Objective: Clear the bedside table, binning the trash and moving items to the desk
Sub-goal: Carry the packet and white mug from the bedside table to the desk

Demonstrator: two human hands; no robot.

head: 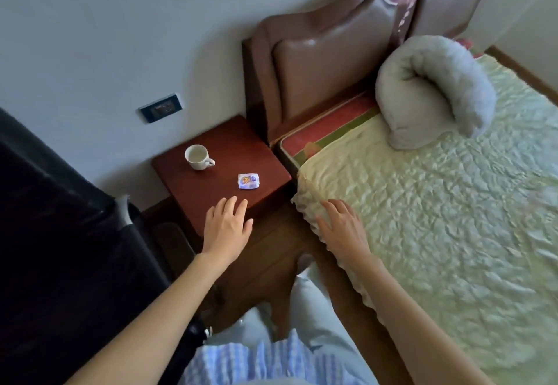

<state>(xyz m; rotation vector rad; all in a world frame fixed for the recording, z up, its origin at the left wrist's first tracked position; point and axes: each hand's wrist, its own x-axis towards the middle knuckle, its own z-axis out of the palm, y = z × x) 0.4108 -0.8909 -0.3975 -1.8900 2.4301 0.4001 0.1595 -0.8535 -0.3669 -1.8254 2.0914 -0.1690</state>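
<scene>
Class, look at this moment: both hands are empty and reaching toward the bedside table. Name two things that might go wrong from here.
1. The cup stands near the table's back left corner; a careless reach by the left hand might tip it or knock it off.
2. The small wrapper is light and flat; it may slip from the fingers and land on the floor.

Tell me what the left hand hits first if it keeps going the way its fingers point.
Probably the small crumpled white-and-purple wrapper on the dark red wooden bedside table; the open left hand points roughly that way, though height is unclear.
</scene>
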